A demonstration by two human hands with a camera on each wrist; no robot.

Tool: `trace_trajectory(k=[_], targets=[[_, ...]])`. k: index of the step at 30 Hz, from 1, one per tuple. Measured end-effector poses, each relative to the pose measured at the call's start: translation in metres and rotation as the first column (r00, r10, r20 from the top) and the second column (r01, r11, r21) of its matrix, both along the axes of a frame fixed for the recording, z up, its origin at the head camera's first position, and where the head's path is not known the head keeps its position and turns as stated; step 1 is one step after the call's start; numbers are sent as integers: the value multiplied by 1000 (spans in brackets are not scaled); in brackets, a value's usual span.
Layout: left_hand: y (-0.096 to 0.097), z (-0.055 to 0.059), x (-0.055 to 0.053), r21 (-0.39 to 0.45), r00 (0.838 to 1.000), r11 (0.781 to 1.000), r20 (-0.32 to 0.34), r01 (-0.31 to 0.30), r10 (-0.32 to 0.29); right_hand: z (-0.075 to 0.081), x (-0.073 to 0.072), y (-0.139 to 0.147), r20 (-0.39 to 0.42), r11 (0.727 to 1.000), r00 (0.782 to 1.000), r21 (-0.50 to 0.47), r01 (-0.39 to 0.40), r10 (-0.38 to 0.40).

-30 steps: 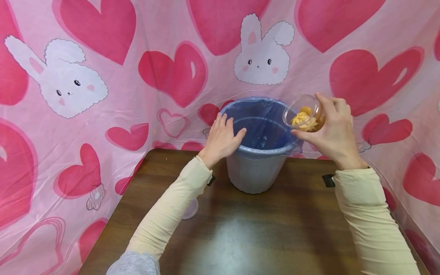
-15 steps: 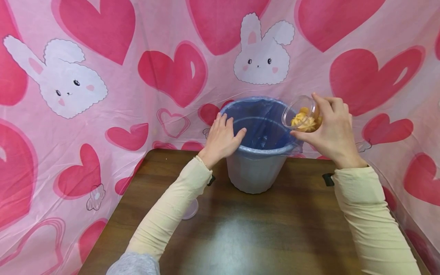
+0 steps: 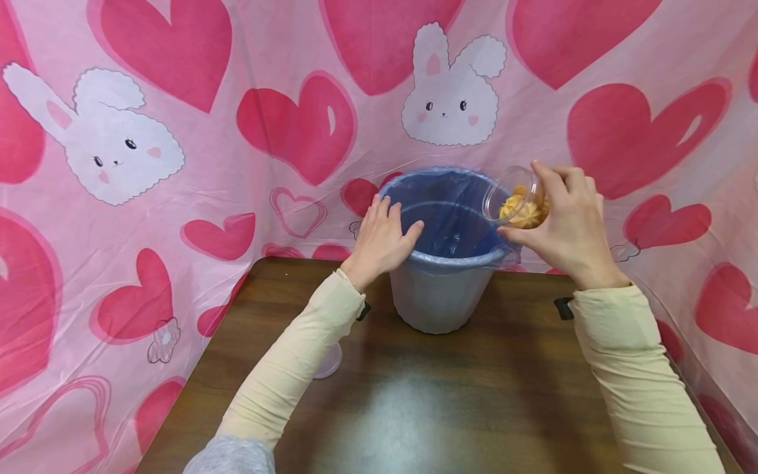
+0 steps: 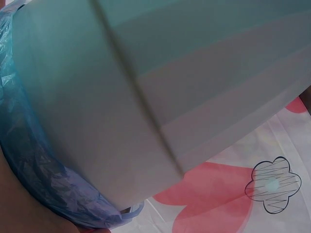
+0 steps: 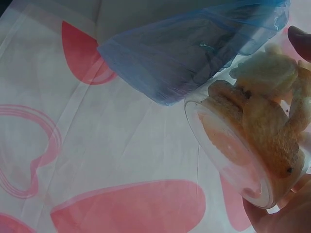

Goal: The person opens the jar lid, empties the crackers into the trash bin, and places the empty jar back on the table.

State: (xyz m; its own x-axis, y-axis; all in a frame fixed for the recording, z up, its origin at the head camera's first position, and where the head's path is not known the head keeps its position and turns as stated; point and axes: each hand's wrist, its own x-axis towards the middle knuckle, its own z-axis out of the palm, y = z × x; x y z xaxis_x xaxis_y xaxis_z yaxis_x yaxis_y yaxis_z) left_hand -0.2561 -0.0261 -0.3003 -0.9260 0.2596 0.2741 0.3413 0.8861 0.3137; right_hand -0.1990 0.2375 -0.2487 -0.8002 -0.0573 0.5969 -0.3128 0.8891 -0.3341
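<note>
A light-coloured bin with a blue plastic bag lining it stands upright at the table's far side. My left hand rests on the bin's left rim, fingers extended. In the left wrist view the bin's wall fills most of the picture. Beside the right rim, my right hand grips a clear plastic jar between thumb and fingers. The jar is tilted, its mouth facing the bin's opening. Several yellowish swirled cookies are inside it; the right wrist view shows them through the jar's wall.
A round translucent lid lies on the brown wooden table, partly behind my left sleeve. A pink heart-and-bunny cloth hangs close behind the bin. Small black pieces sit near the table's back.
My right hand has shifted slightly left with the jar, bringing it a little further over the bin's right rim. The left hand and bin have stayed put.
</note>
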Motion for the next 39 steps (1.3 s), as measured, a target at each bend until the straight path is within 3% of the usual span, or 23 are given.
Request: trace_trajectory(k=[39], targets=[[0, -1, -1, -7, 1000, 1000, -9, 2, -2, 1, -3, -5, -15, 996, 999, 83, -40, 42]])
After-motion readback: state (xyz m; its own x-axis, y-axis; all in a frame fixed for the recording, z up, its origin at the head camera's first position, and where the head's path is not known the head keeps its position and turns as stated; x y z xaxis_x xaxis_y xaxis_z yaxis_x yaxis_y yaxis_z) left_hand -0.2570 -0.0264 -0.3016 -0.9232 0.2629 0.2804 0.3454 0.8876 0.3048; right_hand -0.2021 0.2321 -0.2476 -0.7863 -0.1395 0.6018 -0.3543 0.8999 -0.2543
